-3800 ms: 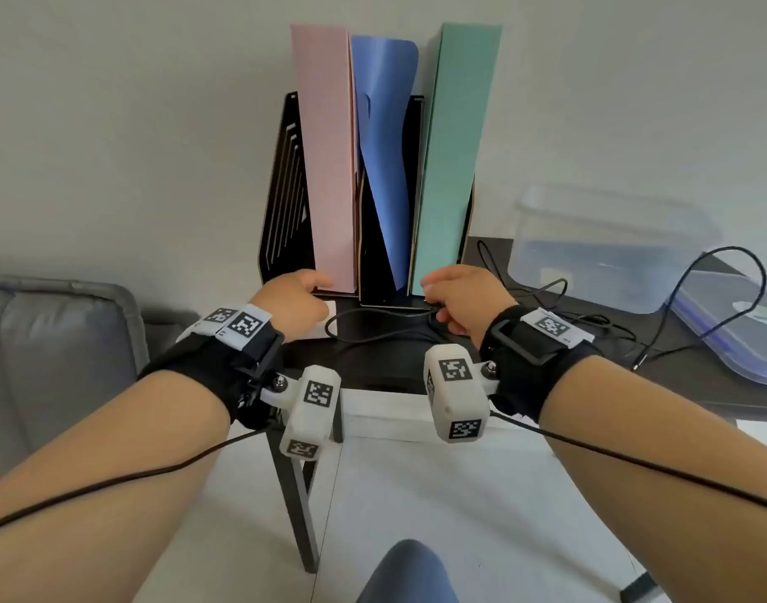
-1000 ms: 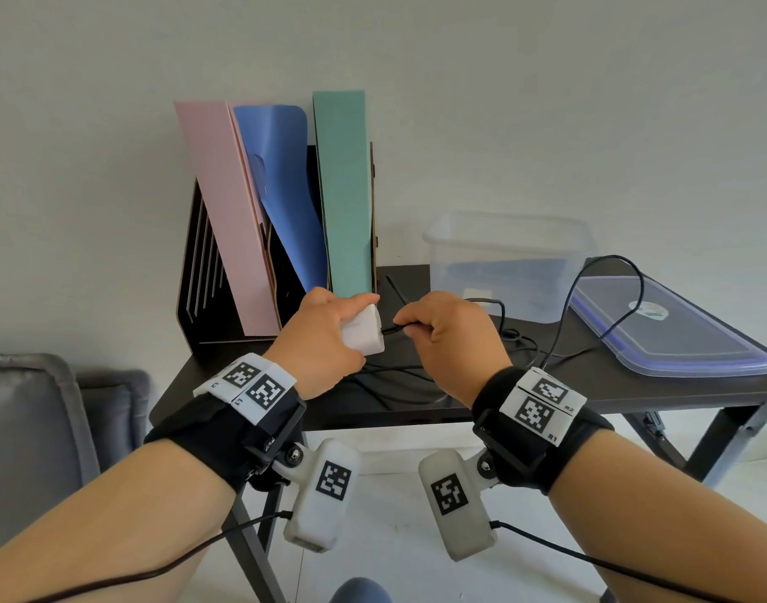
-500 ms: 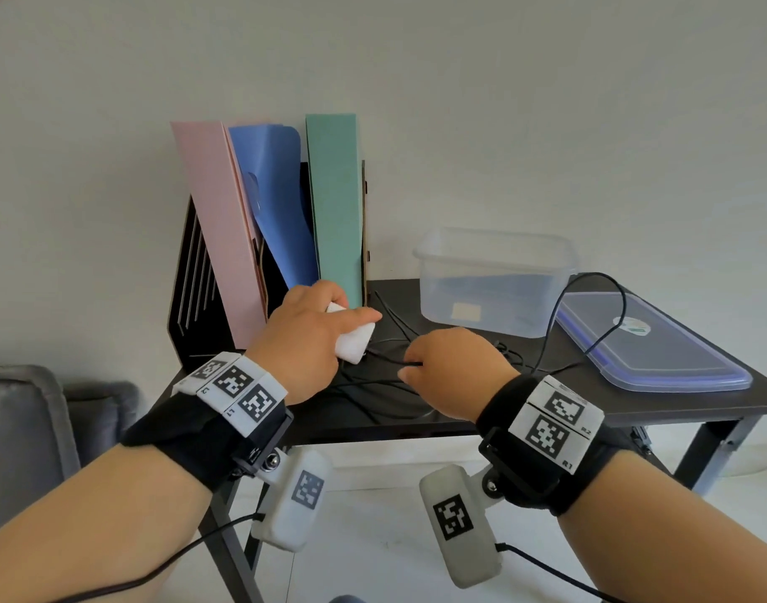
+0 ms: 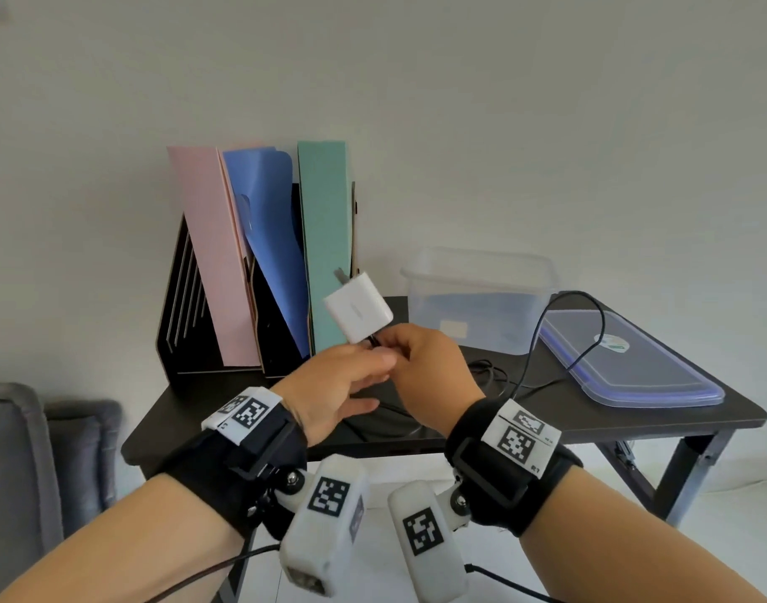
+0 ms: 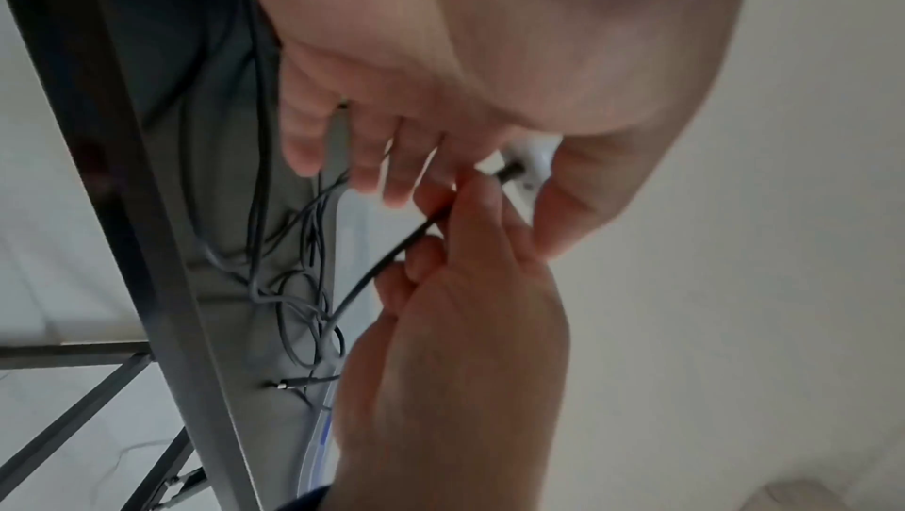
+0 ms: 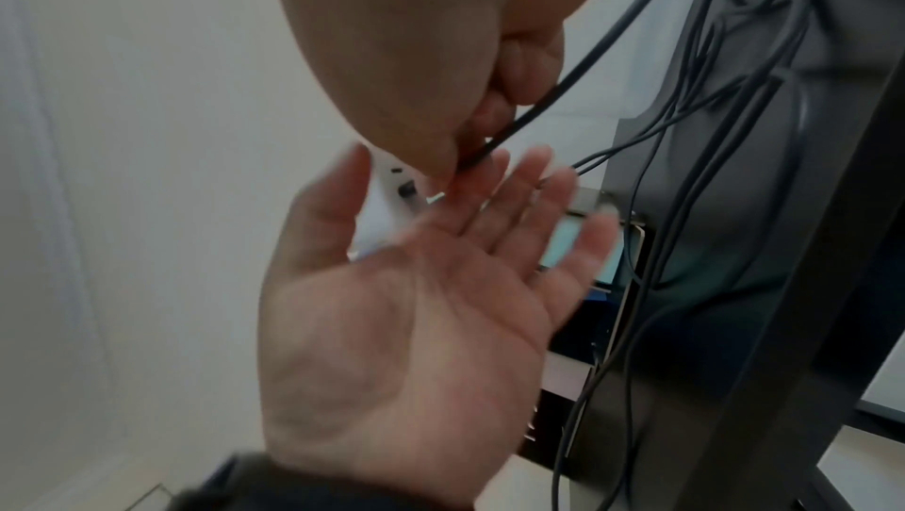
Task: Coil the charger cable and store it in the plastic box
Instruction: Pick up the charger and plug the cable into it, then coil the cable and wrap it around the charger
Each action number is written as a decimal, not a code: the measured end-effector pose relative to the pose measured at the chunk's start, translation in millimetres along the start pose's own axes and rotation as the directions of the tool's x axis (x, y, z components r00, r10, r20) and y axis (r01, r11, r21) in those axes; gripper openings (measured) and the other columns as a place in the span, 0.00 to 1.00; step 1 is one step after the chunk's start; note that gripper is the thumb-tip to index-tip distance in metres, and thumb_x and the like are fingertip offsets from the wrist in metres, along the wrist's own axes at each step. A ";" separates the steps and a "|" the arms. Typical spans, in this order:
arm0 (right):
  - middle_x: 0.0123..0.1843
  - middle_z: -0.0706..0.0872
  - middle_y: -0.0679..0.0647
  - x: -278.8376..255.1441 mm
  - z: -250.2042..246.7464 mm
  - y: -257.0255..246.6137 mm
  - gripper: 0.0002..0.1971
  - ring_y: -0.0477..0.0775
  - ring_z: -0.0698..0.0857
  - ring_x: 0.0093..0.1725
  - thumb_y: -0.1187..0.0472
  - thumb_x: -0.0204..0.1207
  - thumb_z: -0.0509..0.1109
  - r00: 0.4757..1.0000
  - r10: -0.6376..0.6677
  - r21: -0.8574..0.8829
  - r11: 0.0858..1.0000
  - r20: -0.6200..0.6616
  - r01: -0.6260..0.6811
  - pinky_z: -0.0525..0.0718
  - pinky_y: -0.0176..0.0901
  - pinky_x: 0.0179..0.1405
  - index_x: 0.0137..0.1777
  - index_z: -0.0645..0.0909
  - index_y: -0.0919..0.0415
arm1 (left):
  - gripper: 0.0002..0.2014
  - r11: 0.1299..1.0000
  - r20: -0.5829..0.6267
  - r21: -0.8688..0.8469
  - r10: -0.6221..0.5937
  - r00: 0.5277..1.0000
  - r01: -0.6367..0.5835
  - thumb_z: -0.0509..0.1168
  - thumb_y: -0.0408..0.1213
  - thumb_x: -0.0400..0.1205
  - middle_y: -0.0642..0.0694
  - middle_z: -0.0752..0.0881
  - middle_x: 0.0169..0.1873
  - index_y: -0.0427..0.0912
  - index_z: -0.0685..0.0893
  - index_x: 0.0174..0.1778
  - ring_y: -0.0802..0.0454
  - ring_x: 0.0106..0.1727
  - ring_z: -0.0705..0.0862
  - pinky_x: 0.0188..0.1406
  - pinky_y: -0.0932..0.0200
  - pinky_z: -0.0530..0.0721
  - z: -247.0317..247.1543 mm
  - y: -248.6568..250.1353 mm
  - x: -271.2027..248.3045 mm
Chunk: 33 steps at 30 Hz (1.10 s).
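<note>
The white charger adapter (image 4: 358,313) hangs in the air above the black table (image 4: 634,422), in front of the green folder. My right hand (image 4: 421,367) pinches the black cable (image 6: 539,105) between thumb and finger just behind its plug. My left hand (image 4: 347,380) lies open beside it, fingers straight, thumb close to the adapter (image 6: 384,209). The rest of the cable (image 4: 560,306) lies in loose tangles on the table and arcs over toward the lid. The clear plastic box (image 4: 477,298) stands open behind my right hand.
The box's blue-rimmed lid (image 4: 625,367) lies flat at the table's right. A black file rack (image 4: 186,315) with pink, blue and green folders stands at the back left. A grey sofa (image 4: 12,472) is at the far left, below table height.
The adapter has risen off the table. My left hand, which gripped it before, has opened. My right hand has come up with the cable pinched near the plug.
</note>
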State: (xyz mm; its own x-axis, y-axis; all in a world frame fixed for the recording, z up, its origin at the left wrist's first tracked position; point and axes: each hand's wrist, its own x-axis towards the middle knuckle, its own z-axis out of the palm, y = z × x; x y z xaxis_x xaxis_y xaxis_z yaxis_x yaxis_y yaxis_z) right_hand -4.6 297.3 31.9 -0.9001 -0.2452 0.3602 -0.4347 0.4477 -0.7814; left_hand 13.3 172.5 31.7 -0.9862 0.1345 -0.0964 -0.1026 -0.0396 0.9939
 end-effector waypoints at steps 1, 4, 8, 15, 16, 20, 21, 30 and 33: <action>0.42 0.89 0.53 -0.7 1.0 -1.6 0.08 0.49 0.86 0.41 0.62 0.77 0.63 1.000 -0.007 0.015 1.000 -0.007 0.007 0.84 0.39 0.43 0.50 0.84 0.58 | 0.07 0.998 -0.022 -0.049 0.029 0.999 -0.030 0.66 0.41 0.79 0.48 0.87 0.50 0.48 0.83 0.51 0.49 0.60 0.82 0.63 0.47 0.78 2.5 -1.0 2.2; 0.41 0.88 0.50 -2.7 1.7 -2.6 0.10 0.46 0.85 0.41 0.62 0.75 0.66 0.998 -0.057 0.029 0.998 -0.006 0.057 0.83 0.37 0.44 0.53 0.84 0.55 | 0.10 0.987 -0.142 -0.057 0.139 0.980 -0.148 0.58 0.41 0.84 0.45 0.88 0.47 0.44 0.84 0.52 0.50 0.52 0.86 0.60 0.49 0.83 5.7 2.1 7.5; 0.32 0.77 0.41 -7.4 -7.2 9.8 0.09 0.46 0.78 0.37 0.58 0.72 0.70 0.995 -0.078 -0.222 0.971 0.057 0.089 0.77 0.35 0.42 0.52 0.83 0.55 | 0.14 0.955 -0.179 -0.084 0.267 0.947 -0.286 0.53 0.41 0.86 0.43 0.88 0.39 0.40 0.82 0.45 0.47 0.47 0.87 0.51 0.54 0.82 4.6 13.3 5.5; 0.43 0.88 0.51 -15.5 -36.0 43.5 0.04 0.52 0.84 0.47 0.62 0.72 0.68 0.994 -0.047 -0.400 0.913 0.100 0.084 0.83 0.47 0.51 0.43 0.84 0.54 | 0.16 0.885 -0.218 -0.248 0.346 0.912 -0.395 0.49 0.45 0.87 0.53 0.68 0.16 0.43 0.78 0.41 0.57 0.17 0.67 0.22 0.62 0.78 -4.3 44.6 -2.4; 0.43 0.88 0.51 -16.3 -40.3 47.1 0.04 0.52 0.84 0.46 0.63 0.72 0.69 0.996 -0.024 -0.389 0.919 0.088 0.057 0.83 0.46 0.51 0.42 0.84 0.55 | 0.16 0.880 -0.231 -0.251 0.350 0.908 -0.403 0.49 0.45 0.87 0.54 0.67 0.16 0.44 0.78 0.42 0.58 0.16 0.64 0.18 0.65 0.73 -7.0 46.8 -1.4; 0.34 0.85 0.46 -19.0 -55.8 54.8 0.05 0.45 0.82 0.36 0.62 0.69 0.73 0.997 0.056 -0.231 0.972 0.048 -0.043 0.79 0.37 0.41 0.35 0.82 0.53 | 0.13 0.898 -0.275 -0.215 0.322 0.906 -0.384 0.50 0.41 0.87 0.56 0.66 0.14 0.45 0.78 0.44 0.61 0.14 0.59 0.13 0.71 0.59 -16.1 50.3 2.0; 0.29 0.82 0.44 -19.5 -59.7 54.2 0.07 0.44 0.80 0.31 0.61 0.68 0.75 0.992 0.091 -0.180 0.981 0.083 -0.074 0.78 0.35 0.37 0.32 0.80 0.53 | 0.12 0.908 -0.282 -0.196 0.309 0.908 -0.369 0.51 0.40 0.87 0.56 0.66 0.14 0.45 0.78 0.44 0.61 0.13 0.59 0.12 0.71 0.58 -17.6 49.1 1.9; 0.21 0.78 0.49 -10.9 -69.1 49.8 0.15 0.47 0.74 0.24 0.43 0.56 0.80 0.971 0.020 0.628 0.760 0.236 -0.168 0.73 0.35 0.28 0.24 0.81 0.51 | 0.05 0.983 -0.210 -0.082 0.146 0.967 -0.166 0.63 0.39 0.81 0.56 0.63 0.15 0.46 0.74 0.41 0.62 0.14 0.57 0.13 0.69 0.54 -12.5 20.6 -1.7; 0.22 0.78 0.45 -4.7 -56.9 35.6 0.12 0.45 0.71 0.24 0.55 0.75 0.69 0.989 0.115 0.535 0.832 0.092 -0.147 0.68 0.35 0.26 0.30 0.82 0.53 | 0.11 0.986 -0.144 -0.058 0.146 0.979 -0.156 0.67 0.41 0.77 0.57 0.62 0.18 0.49 0.72 0.33 0.61 0.16 0.57 0.16 0.67 0.53 -4.1 12.4 -3.0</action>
State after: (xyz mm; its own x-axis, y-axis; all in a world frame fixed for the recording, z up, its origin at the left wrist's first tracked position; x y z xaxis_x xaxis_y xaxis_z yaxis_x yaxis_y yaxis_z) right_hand -17.6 363.3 31.4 -0.9374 -0.2704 0.2195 -0.2137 -0.0514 -0.9756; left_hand 14.5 167.5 44.1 -0.9989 -0.0172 0.0432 0.0449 -0.1176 0.9920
